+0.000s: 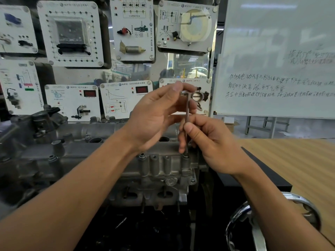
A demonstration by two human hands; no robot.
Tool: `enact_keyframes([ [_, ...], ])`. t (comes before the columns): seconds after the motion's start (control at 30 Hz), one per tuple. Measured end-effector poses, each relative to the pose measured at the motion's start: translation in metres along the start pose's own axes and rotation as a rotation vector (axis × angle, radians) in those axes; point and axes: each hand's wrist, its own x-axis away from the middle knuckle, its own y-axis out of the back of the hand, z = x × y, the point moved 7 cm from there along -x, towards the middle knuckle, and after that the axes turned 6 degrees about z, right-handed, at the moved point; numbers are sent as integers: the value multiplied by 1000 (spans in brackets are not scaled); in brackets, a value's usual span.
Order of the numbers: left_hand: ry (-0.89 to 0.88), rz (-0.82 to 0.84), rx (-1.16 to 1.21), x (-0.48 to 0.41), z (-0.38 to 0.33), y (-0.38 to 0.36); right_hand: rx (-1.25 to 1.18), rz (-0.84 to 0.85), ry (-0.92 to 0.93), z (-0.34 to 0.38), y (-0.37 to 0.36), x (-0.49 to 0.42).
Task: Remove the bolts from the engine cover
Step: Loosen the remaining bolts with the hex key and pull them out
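In the head view, the left hand pinches the short arm of a dull grey L-shaped steel hex key. The right hand pinches its long shaft lower down, so both hands are clamped on the tool. The shaft stands upright, with its tip in a dark bolt at the right end of the near edge of the grimy grey cast-metal engine cover.

To do this step well, I judge the key should be held square and fully seated. The right fingers would steady the shaft while the left hand spins the arm. Any tilt risks rounding the socket.

A pale wooden table stretches to the right, with a chrome hoop at its near edge. Behind stand white training panels and a written-on whiteboard.
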Motion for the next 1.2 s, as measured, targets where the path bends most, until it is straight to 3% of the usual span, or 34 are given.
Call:
enact_keyframes([
  [0.1, -62, -57, -87, -2, -3, 2, 13, 1, -15, 2, -1, 0],
  [0.27, -253, -326, -681, -14, -35, -3, 68, -11, -4, 6, -4, 2],
  [0.4, -52, -399, -811, -30, -31, -7, 72, -24, -16, 6, -1, 3],
  [0.57, 268, -349, -478, -33, -8, -3, 39, -18, -23, 4, -1, 3],
  [0.73, 404, -180, -148, -33, 2, -4, 1, -15, -24, 2, -2, 2],
  [0.97, 272, -76, 228, -27, 13, -2, -71, -13, -26, 0, -1, 3],
  [1.2, 198, 211, 440, -12, 11, -4, -110, 6, -20, -3, 0, 2],
])
